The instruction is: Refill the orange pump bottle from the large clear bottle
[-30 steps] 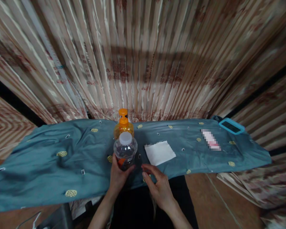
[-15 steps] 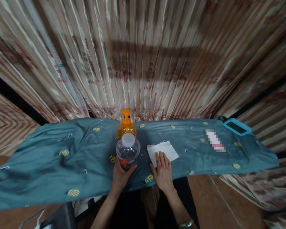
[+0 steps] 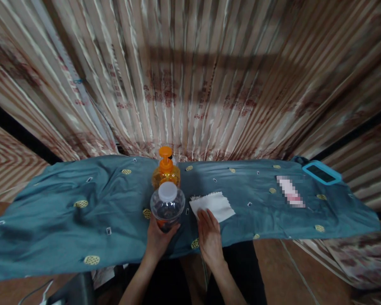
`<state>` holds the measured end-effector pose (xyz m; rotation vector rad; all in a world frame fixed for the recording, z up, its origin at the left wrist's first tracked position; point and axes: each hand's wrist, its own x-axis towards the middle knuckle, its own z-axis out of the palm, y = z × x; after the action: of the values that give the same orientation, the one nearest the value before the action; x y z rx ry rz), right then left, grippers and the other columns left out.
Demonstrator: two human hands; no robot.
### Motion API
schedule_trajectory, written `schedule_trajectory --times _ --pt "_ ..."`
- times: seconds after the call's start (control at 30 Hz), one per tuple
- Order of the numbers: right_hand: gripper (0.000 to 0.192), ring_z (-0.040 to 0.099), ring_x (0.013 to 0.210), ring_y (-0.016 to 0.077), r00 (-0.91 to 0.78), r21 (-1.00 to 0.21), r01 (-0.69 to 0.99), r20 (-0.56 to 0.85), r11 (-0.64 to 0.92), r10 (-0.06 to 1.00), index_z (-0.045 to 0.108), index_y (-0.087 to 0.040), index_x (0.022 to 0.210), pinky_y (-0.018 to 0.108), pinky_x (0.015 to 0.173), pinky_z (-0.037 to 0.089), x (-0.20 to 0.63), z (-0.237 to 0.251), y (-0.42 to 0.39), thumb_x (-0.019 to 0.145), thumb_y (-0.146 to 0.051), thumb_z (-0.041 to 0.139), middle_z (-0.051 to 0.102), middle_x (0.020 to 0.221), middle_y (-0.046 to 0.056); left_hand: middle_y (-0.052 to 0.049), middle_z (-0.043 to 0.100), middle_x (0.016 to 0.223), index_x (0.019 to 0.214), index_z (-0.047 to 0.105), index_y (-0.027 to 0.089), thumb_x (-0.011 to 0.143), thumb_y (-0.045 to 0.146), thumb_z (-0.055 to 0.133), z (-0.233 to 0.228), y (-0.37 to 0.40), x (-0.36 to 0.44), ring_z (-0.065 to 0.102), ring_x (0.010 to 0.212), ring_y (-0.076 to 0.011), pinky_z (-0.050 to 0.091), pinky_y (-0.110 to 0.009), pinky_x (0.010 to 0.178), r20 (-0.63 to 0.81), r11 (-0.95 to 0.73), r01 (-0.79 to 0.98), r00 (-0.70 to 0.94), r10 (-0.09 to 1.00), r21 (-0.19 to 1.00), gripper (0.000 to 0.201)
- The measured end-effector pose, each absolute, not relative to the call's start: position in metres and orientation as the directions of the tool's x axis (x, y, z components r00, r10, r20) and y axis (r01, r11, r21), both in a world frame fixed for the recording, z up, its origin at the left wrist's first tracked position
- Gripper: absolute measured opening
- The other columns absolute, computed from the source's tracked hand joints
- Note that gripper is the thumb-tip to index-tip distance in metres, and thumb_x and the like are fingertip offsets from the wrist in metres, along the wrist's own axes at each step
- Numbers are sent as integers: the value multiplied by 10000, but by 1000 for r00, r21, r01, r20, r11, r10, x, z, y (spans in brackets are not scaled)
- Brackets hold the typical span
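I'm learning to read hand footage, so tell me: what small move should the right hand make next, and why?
Probably the right hand should close its fingertips on the white cloth: they lie over its near left part but have no visible pinch on it, while the left hand is around the lower part of the clear bottle.

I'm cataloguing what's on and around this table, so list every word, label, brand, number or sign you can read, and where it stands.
None can be read.
Curtain: red print, character-like columns, too blurred.
Tablecloth: rectangular marks, too small.
Pink-and-white item: pixelated.
Blue-framed device: dark screen, nothing legible.
Clear bottle, pump bottle: nothing legible.
White cloth: no visible writing.
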<state>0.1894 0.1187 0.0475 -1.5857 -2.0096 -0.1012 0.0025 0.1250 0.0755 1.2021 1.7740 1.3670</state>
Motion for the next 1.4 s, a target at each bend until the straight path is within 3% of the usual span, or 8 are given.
schedule_trajectory --times 0.17,0.27,0.37,0.43,0.57,0.7,1.23,1.4 --pt "395 518 1286 309 -139 -338 887 452 314 881 578 -84 1278 502 985 534 188 56 111 951 -270 456 625 1317 146 -120 700 1016 1019 574 155 528 435 830 77 124 5 676 971 -305 540 -456 872 48 88 299 -417 908 950 621" --pt "488 545 1261 298 -28 -529 802 430 277 903 500 -87 1342 507 990 523 183 86 106 942 -365 484 590 1341 188 -118 689 1036 1064 548 151 552 436 820 77 123 8 675 971 -294 533 -452 886 33 88 272 -410 912 958 646" --pt "481 550 1253 197 -1 -734 584 426 346 905 438 -202 1375 405 1038 490 169 138 107 930 -367 521 602 1333 108 -131 676 1087 1118 529 144 574 433 810 76 122 11 670 991 -285 526 -441 901 28 60 213 -389 921 975 677" --pt "521 578 1194 168 2 -776 487 459 400 888 435 -260 1370 364 1027 484 157 174 113 890 -390 591 623 1293 61 -129 675 1098 1163 512 145 585 419 803 76 121 12 673 984 -275 533 -426 891 32 28 155 -370 929 987 703" --pt "616 604 1103 187 -10 -769 445 508 459 861 538 -261 1291 343 962 500 129 218 133 747 -466 744 662 1193 43 -108 684 1077 1201 493 147 577 373 802 77 121 11 678 978 -268 541 -403 883 53 -18 100 -358 932 995 732" --pt "417 625 991 187 24 -760 447 537 471 843 640 -230 1150 322 861 520 110 220 147 773 -384 728 706 1070 34 -81 705 968 1116 547 147 562 356 800 84 123 6 692 892 -266 564 -394 802 68 -24 133 -339 938 991 644" --pt "391 608 970 188 -50 -767 426 510 480 859 622 -164 1114 318 861 503 112 224 143 776 -341 705 673 1014 62 -27 718 813 958 586 186 495 348 806 104 122 -5 703 793 -265 581 -387 728 27 39 232 -275 961 972 537" --pt "586 615 1023 203 -12 -804 390 484 450 875 598 -175 1195 347 911 505 104 222 136 696 -418 782 673 1084 71 -60 727 862 1034 591 166 550 366 798 88 116 -8 706 817 -275 579 -412 761 1 51 231 -221 975 972 563"
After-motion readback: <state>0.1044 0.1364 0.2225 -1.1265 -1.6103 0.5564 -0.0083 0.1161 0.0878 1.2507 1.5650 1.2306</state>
